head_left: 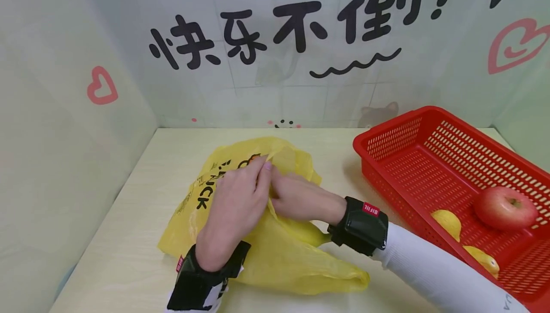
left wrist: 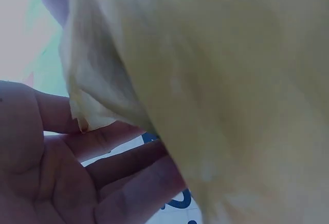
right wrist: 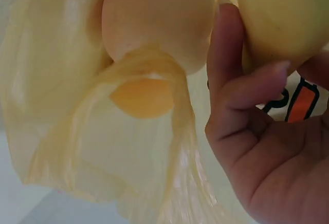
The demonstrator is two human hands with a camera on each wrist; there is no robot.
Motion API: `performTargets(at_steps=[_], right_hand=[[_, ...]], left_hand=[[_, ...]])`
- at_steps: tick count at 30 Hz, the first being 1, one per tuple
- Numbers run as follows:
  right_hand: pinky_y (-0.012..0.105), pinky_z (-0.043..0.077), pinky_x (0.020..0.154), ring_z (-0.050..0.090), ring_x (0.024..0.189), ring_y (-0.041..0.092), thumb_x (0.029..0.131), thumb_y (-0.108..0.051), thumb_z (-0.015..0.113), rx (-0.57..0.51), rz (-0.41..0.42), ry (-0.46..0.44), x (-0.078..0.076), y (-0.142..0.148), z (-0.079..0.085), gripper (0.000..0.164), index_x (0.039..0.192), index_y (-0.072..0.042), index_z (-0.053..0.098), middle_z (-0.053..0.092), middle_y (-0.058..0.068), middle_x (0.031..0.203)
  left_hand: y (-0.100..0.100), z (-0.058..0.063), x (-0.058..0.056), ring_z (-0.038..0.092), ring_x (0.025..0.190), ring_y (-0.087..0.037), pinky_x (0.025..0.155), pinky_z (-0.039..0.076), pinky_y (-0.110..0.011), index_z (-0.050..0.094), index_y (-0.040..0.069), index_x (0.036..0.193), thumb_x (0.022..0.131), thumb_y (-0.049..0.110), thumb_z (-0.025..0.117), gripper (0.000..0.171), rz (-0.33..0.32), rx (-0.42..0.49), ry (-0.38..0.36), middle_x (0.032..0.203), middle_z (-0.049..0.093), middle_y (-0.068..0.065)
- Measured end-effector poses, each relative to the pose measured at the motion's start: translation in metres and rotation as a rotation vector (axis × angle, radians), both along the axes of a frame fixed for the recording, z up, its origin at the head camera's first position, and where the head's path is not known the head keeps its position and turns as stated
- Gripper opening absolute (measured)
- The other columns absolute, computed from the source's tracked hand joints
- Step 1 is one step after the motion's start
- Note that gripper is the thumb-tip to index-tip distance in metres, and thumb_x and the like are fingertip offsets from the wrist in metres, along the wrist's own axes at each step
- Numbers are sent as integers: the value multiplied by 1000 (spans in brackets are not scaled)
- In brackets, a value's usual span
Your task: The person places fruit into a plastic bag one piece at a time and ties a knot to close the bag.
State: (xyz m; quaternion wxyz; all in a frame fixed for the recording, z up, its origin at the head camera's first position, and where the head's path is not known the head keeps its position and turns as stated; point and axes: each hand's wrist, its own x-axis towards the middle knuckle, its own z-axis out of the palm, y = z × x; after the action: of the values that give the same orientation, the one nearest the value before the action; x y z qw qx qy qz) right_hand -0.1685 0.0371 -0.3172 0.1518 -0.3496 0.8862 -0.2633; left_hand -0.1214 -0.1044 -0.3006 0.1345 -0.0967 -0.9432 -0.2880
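So, yellow bag (head_left: 283, 252): lying crumpled at the centre of the head frame, black lettering showing on its left part, one end trailing toward the lower right.
Left hand (head_left: 238, 198): covering the middle of the bag, thumb and forefinger pinching its raised edge.
Left wrist view: bag film is filling the right side, fingers are showing partly behind it at lower left.
Right hand (head_left: 298, 196): reaching in from the right, fingers curling at the bag's edge right beside the left hand. Can't tell what they're clamping, if anything.
Among the film: round pale-orange thing (right wrist: 159, 21) is sitting at top centre of the right wrist view, small orange shape (right wrist: 146, 98) is showing just below it.
Banana-like item (head_left: 308, 233): sticking out from the bag just under the right wrist, stem end pointing right.
Red basket (head_left: 386, 186): standing at the right of the head frame, holding an apple (head_left: 504, 208) plus two small yellow items (head_left: 448, 224) on the apple's left.
Wrists: both are wearing black bands (head_left: 361, 227); a white sleeve (head_left: 438, 265) is running to the lower right.
Table (head_left: 129, 236): supporting bag and basket.
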Motion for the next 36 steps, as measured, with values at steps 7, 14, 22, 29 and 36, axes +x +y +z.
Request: performTargets(at_steps=[7,14,22,29,36], right_hand=[[24,42,66,56,69,15,100,-20,50,-30,-44,-58,-4,-4,-6,37,132,-4,45,57,5,74],[26,44,76,59,86,17,99,-28,51,-45,-57,-65,-3,-10,-9,35,130,-12,53,66,6,101],[26,42,76,55,81,19,90,-18,56,-27,-33,-46,-8,-11,-10,23,111,-9,61,61,3,81],[35,40,92,53,91,25,93,-10,53,-81,-36,45,-18,-17,-12,19,97,-2,70,55,3,67],[25,41,78,51,72,17,97,-10,52,-137,-39,82,-29,-23,-13,20,91,-1,69,52,1,67]], left_hand=[[-2,2,-1,50,54,-17,52,38,-29,67,8,122,106,25,40,36,3,-11,0,59,50,-2],[-2,3,-1,56,60,-19,56,42,-29,67,8,122,106,26,39,37,15,-9,-11,62,53,-3],[-1,3,-1,56,58,-19,53,40,-29,68,8,116,106,26,39,35,8,-3,-20,63,53,-3],[-2,4,0,47,51,-16,49,35,-29,66,7,121,106,26,39,36,15,-4,-34,58,47,-3],[-2,5,2,63,64,-24,55,46,-33,68,7,118,106,26,41,35,22,-4,10,78,69,-10]])
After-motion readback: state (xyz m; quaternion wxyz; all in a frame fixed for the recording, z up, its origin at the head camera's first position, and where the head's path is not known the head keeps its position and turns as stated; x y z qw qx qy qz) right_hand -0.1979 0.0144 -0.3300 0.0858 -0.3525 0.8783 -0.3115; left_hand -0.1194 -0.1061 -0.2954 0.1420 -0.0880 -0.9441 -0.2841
